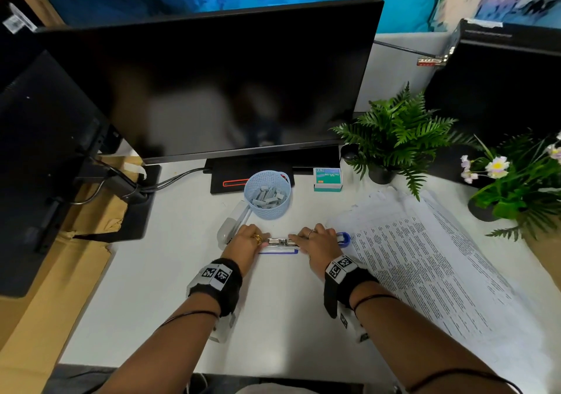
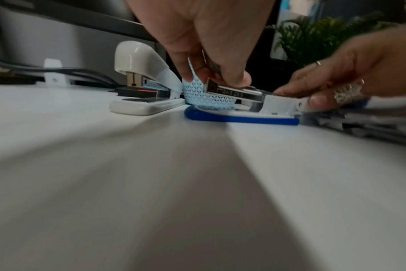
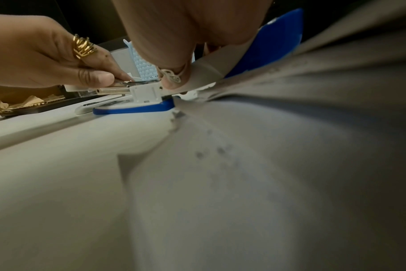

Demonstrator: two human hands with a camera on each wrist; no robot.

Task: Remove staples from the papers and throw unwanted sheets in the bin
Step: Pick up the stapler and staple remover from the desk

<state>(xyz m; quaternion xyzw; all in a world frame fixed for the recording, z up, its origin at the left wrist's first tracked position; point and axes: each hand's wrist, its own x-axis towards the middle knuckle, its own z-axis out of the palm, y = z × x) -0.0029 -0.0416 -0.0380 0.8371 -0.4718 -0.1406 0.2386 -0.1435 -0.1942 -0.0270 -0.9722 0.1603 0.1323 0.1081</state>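
A blue-and-white stapler [image 1: 280,243] lies swung open on the white desk, its metal staple channel [image 2: 232,92] exposed above the blue base [image 2: 239,118]. My left hand [image 1: 249,238] pinches the front end of that channel between thumb and fingers [image 2: 236,80]. My right hand [image 1: 315,238] grips the rear, by the white hinge block [image 3: 146,91] and the folded-back cover [image 3: 262,45]. A spread of printed papers [image 1: 425,257] lies just right of the stapler, under my right wrist. No bin is in view.
A white stapler [image 1: 230,225] lies just behind my left hand. A light blue basket [image 1: 267,194] of staple strips and a staple box [image 1: 328,178] stand before the monitor [image 1: 212,84]. Potted plants [image 1: 394,138] sit at the right, cardboard [image 1: 60,272] at the left.
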